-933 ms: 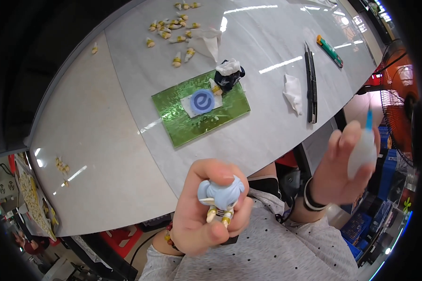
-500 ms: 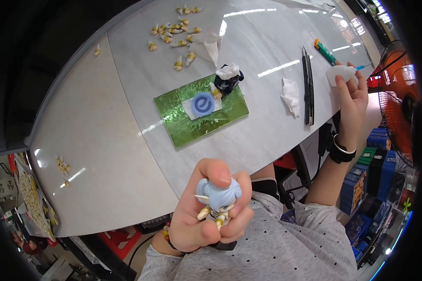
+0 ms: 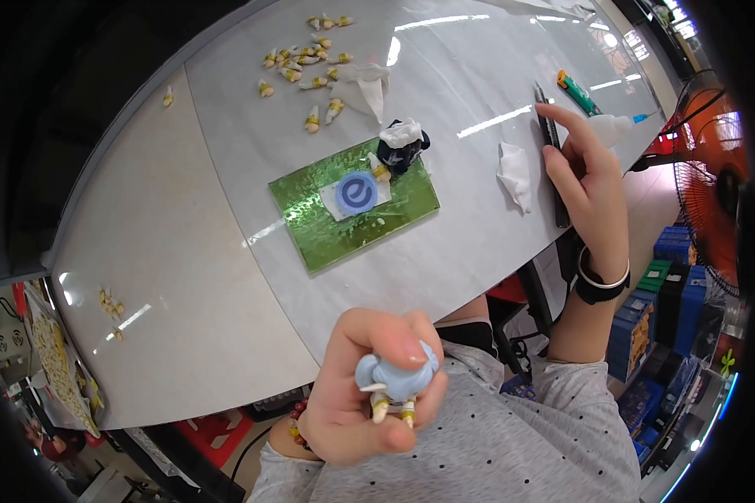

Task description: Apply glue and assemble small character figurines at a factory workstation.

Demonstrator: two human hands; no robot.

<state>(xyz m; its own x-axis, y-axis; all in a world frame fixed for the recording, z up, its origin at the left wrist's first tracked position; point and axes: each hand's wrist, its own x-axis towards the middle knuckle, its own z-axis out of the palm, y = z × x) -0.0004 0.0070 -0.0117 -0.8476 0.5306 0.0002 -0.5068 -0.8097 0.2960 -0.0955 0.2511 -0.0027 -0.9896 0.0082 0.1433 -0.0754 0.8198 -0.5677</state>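
We find the white bottle (image 3: 611, 130), earlier in the right hand (image 3: 597, 193), now lying on the table (image 3: 445, 243). That hand, thumb and forefinger parted, is at the black tweezers (image 3: 560, 199); contact cannot be confirmed. The left hand (image 3: 359, 381) remains clasped around the blue-haired figurine (image 3: 404, 379).

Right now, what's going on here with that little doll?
The person's left hand holds a small blue-haired figure. Their right hand, partly open, is over a slim black tool; I can't tell if they touch. A blue-tipped white bottle lies just beyond that hand. A green slab bears a round blue piece with a swirl.
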